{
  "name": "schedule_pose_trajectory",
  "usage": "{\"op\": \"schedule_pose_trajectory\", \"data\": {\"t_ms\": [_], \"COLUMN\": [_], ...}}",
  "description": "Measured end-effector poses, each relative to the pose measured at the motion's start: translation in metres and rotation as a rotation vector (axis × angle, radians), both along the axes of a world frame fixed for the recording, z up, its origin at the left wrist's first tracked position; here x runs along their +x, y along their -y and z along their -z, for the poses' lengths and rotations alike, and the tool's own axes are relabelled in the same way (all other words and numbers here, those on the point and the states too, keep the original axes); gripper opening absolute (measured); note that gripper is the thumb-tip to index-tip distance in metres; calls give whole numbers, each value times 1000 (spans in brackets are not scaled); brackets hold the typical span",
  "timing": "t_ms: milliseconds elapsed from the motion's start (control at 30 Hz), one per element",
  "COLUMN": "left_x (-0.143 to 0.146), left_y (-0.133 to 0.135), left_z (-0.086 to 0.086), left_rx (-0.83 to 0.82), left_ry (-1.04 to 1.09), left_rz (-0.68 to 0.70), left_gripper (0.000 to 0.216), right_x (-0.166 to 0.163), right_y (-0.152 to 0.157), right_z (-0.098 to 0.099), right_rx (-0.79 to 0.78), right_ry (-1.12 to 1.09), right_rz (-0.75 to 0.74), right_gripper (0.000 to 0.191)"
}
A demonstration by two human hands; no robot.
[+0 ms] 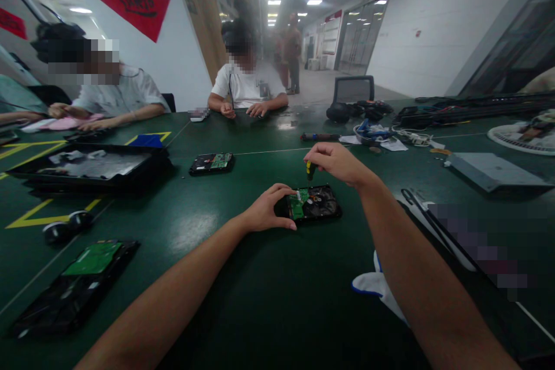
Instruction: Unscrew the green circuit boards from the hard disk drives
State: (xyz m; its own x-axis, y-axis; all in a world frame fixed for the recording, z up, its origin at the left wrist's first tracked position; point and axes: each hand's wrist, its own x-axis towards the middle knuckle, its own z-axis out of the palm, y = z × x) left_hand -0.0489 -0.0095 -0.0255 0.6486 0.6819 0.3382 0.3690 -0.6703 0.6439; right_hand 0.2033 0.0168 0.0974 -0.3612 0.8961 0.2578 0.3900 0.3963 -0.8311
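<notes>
View from my head camera, across a dark green bench [277, 306]. Centre: an opened hard drive [321, 203] lies flat on the bench, just beyond my forearms, with its green circuit board [298, 206] lifted at an angle at its left end.

My left hand [264, 212] braces the drive. The fingers curl over its far-left corner and the thumb presses its near-left edge, so the hand clamps the casing from the left.

My right hand [335, 161] hovers above the drive. Its fingers are bunched together, pinching the top of a small screwdriver [310, 170] with a yellow and black handle. The screwdriver stands nearly upright, its tip pointing down at the far edge of the board. Whether the tip is seated in a screw is too small to tell.

Surroundings: a second hard drive [211, 163] lies farther off to the left, a third [80, 283] near left, and a black tray [87, 165] far left. A white cloth [376, 288] lies under my right forearm. Co-workers sit at the far side of the bench.

Risk, as I judge it: the grip on the screwdriver is high and light, so a tilt could slip the tip off and score the board. The loose, tilted board could also shift or flex under pressure. A freed screw would be hard to find on the dark bench.
</notes>
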Motion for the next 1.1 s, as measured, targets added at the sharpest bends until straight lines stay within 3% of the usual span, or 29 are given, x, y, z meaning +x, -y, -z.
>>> {"op": "schedule_pose_trajectory", "data": {"t_ms": [167, 333, 467, 567, 767, 900, 1100], "left_x": [1, 1, 2, 2, 1, 1, 2], "left_y": [2, 4, 4, 5, 6, 6, 5], "left_z": [-3, -6, -5, -5, -5, -6, -4], "left_rx": [3, 1, 21, 27, 34, 36, 51], "left_ry": [-14, -14, -23, -33, -69, -78, -81], "left_rz": [-15, -6, -9, -14, -4, -7, -14], "left_gripper": [90, 78, 79, 78, 72, 71, 71], "right_x": [-1, 0, 0, -1, -4, -4, 0], "right_y": [-1, -1, -2, -2, -5, -3, -2], "right_z": [2, 3, 3, 3, 9, 9, 6], "right_rx": [-43, -113, -178, -90, 35, 16, -144], "right_ry": [-42, -82, -120, -78, -30, -54, -139], "right_rz": [-49, -78, -116, -105, 65, -35, -111], "right_gripper": [16, 28, 27, 24, 17, 25, 30]}}
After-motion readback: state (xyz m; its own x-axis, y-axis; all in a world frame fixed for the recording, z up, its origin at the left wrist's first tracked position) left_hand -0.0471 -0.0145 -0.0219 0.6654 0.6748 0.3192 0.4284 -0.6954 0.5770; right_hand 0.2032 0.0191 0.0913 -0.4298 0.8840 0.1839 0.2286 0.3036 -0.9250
